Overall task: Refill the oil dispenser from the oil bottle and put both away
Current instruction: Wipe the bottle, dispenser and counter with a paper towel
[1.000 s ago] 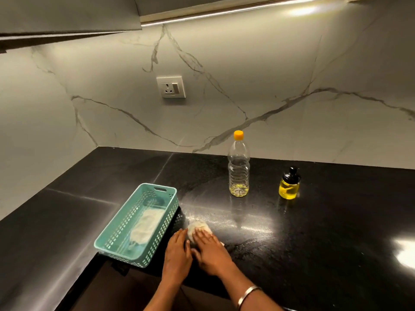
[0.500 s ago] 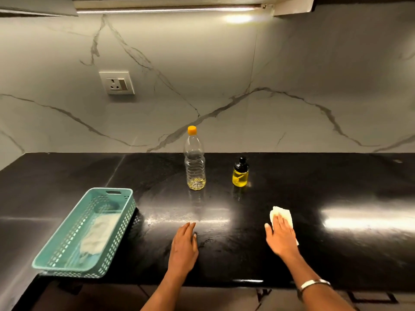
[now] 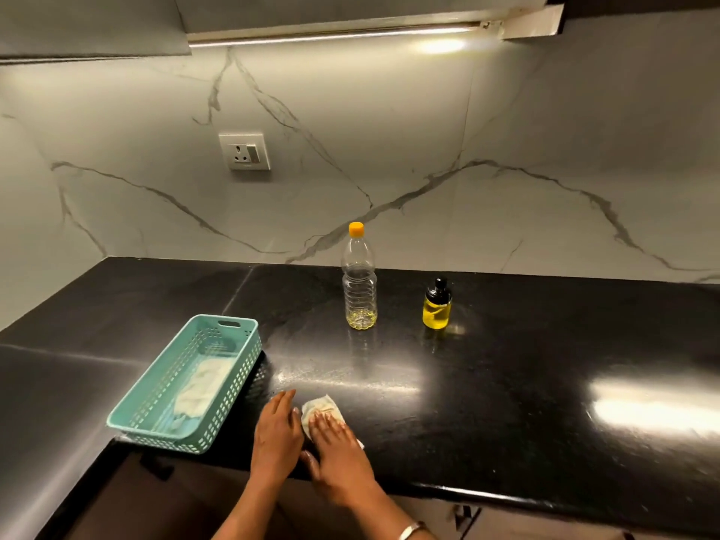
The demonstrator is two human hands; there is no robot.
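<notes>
A small white cloth (image 3: 318,410) is pressed flat on the black countertop (image 3: 506,383) by the right hand (image 3: 338,448), fingers straight and spread on top of it, most likely so that spilled oil can be wiped off the shiny stone. The left hand (image 3: 277,434) is laid flat just beside it at 9 o'clock, fingers straight, with nothing held (it seems to be there to steady the body).

The oil bottle (image 3: 359,280) is stood upright at 12 o'clock from the hands, well apart from them, orange cap on, with only a little yellow oil at the bottom. The oil dispenser (image 3: 437,305) is stood near it at 3 o'clock, black top on, nearly full. Both are kept back by the marble wall (image 3: 389,150), out of the way of the wiping.

A teal basket (image 3: 156,399) with a white cloth inside is set at 9 o'clock from the hands. The filling looks done; the putting away is not yet done.
</notes>
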